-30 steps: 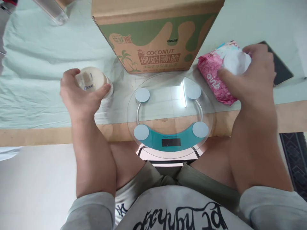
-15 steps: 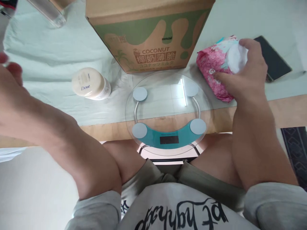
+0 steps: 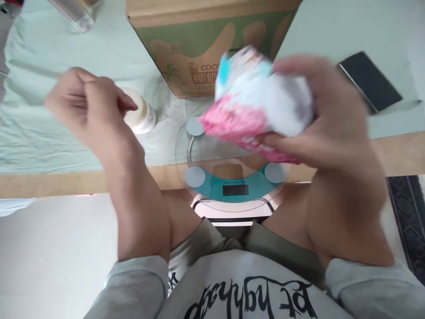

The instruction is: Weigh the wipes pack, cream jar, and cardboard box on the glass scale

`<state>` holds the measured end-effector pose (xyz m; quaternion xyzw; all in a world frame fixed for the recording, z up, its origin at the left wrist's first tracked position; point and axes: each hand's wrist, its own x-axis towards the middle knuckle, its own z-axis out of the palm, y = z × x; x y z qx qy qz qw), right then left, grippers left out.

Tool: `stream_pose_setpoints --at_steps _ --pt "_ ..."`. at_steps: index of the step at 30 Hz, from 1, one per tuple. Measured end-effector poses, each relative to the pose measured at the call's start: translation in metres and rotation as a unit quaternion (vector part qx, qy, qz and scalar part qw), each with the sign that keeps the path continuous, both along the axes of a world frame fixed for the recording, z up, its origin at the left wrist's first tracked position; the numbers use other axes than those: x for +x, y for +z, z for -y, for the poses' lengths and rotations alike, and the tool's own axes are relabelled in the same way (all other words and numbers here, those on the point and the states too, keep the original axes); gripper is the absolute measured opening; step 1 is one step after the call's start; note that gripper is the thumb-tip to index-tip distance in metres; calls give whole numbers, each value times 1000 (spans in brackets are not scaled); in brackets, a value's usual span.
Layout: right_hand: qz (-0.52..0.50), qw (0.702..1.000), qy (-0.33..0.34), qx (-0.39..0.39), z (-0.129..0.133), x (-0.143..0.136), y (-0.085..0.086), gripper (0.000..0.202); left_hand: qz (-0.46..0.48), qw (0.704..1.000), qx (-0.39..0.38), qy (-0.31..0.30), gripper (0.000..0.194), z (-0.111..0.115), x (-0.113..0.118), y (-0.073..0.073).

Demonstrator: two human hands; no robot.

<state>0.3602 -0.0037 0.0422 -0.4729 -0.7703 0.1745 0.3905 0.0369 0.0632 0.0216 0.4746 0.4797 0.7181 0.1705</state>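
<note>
Gripped in my right hand point(image 3: 327, 110) is a pink and white soft pack point(image 3: 235, 115), held in the air over the round glass scale point(image 3: 226, 190); both are blurred by motion. The scale has a teal panel with a dark display and lies across the table's front edge. My left hand point(image 3: 96, 97) is curled, with fingers bent together, above and left of a cream-lidded jar point(image 3: 146, 117). Its fingers partly cover the jar's lid, and whether they hold anything small is hidden.
Behind the scale stands a cardboard box point(image 3: 186, 57) with green print. A dark phone point(image 3: 372, 82) lies on the cloth at the right. A clear cylindrical container point(image 3: 75, 15) is at the back left. The wooden table edge point(image 3: 398, 153) runs across.
The pink pack has been lifted from the cloth beside the phone and carried left over the scale in my right hand. My left hand has come in from the far left to the jar.
</note>
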Motion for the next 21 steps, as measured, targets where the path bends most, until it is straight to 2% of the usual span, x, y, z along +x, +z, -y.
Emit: stream_pose_setpoints --at_steps 2,5,7,8,9,11,13,15,18,21 --pt "72 995 67 7 -1 -20 -9 61 -35 999 -4 -41 21 -1 5 -12" --pt "113 988 103 -30 -8 -28 -25 62 -82 990 -89 -76 39 2 7 -27" --pt "126 983 117 -65 -13 -24 -29 70 -109 978 -145 -99 52 3 7 -34" --pt "102 985 110 -88 -16 -20 -29 76 -118 972 -172 -109 58 3 6 -37" --pt "49 990 83 -106 -20 -15 -30 81 -124 965 -198 -118 63 3 4 -40" --pt "-109 987 -24 -112 -29 -4 -34 72 -137 950 -248 -134 67 1 -1 -44" --pt "-256 948 -160 -95 -40 8 -49 73 -144 937 -281 -149 61 -1 -4 -47" --pt "-327 906 -255 -89 -54 19 -71 72 -150 921 -319 -164 53 -2 -4 -48" --pt "-392 854 -318 -125 -70 31 -104 69 -164 893 -381 -174 50 -3 1 -47" --pt "-412 833 -343 -135 -79 39 -125 68 -186 873 -413 -181 51 -2 8 -45"
